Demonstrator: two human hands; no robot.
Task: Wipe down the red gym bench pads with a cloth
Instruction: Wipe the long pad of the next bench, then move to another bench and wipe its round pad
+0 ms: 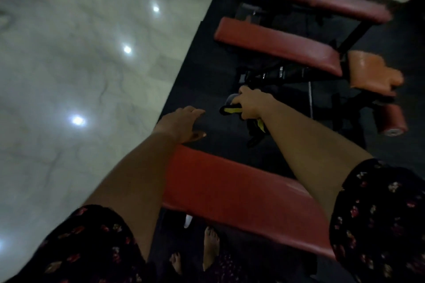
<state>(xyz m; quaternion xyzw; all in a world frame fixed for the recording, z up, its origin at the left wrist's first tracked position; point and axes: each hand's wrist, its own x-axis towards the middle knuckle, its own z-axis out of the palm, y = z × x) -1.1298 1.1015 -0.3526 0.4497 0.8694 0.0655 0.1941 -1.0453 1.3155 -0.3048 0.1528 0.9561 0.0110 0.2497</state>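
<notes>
A long red bench pad (232, 193) lies right below me, running from centre to lower right. My left hand (181, 122) hovers over its far end with fingers straight and relaxed, holding nothing. My right hand (250, 104) is stretched out past the pad and grips a black and yellow cloth (232, 110), which hangs down beside my forearm. A second red bench pad (276, 46) lies further ahead, with an orange seat pad (372, 71) at its right end. A third red pad (328, 0) sits behind it.
Black rubber matting (207, 57) covers the floor under the benches. Glossy pale marble floor (80, 64) fills the left half. A black bench frame (276, 74) and a red foot roller (391, 119) stand ahead. My bare feet (210, 246) are below the near pad.
</notes>
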